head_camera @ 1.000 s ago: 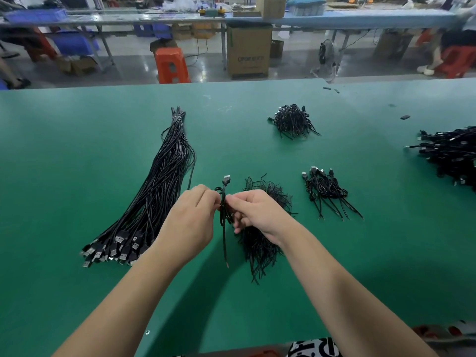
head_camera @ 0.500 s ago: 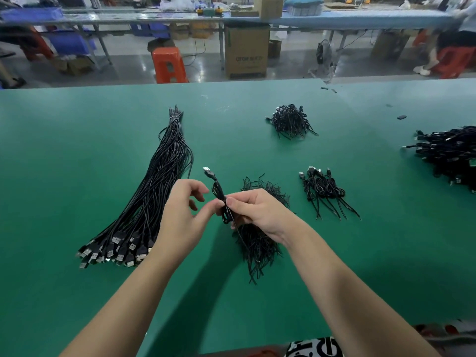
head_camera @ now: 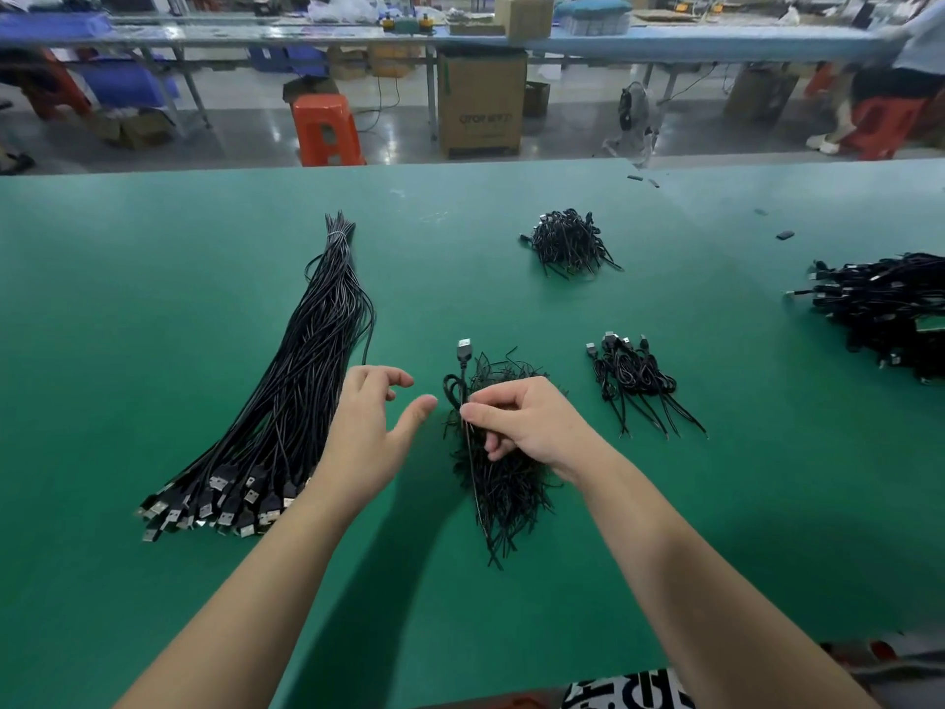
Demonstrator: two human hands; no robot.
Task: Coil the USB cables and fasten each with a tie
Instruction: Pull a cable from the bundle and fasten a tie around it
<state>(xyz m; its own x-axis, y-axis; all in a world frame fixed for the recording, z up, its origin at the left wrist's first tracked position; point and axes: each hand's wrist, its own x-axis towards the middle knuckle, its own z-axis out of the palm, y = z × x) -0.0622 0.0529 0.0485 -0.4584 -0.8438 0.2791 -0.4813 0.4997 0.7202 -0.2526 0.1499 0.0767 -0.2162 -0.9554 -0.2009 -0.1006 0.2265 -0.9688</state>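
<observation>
A: Pinching a coiled USB cable [head_camera: 456, 396], the person's right hand [head_camera: 526, 427] grips the small loop between thumb and curled forefinger, just above the loose pile of black ties [head_camera: 503, 483] at the table's middle. The cable's silver USB plug [head_camera: 464, 345] stands out toward twelve o'clock from the loop, and one thin tail [head_camera: 473, 478] hangs down toward six o'clock across the ties.

B: And the left hand [head_camera: 370, 432]?

A: It holds nothing. Its fingers are loosely spread and slightly bent, thumb stretched toward three o'clock, its tip just beside the coil but apart from it. The hand hovers over the near end of the big sheaf.

B: Which sheaf?

A: A long bundle of straight USB cables [head_camera: 307, 381] lying on the green table [head_camera: 153, 278] at nine o'clock from the hands, bound near its far tip, with the silver plugs fanned out at the near end, around seven o'clock.

B: Anything finished?

A: A small heap of tied cables [head_camera: 634, 376] lies at three o'clock from the right hand, plugs pointing away, tails trailing toward five o'clock. A second clump of ties [head_camera: 567, 243] sits at one o'clock, farther back. A large dark heap of cables [head_camera: 884, 309] lies at the table's right edge, partly cut off.

B: Beyond the table?

A: An orange stool [head_camera: 324, 127] and a cardboard box [head_camera: 480, 102] stand on the floor at twelve o'clock.
</observation>
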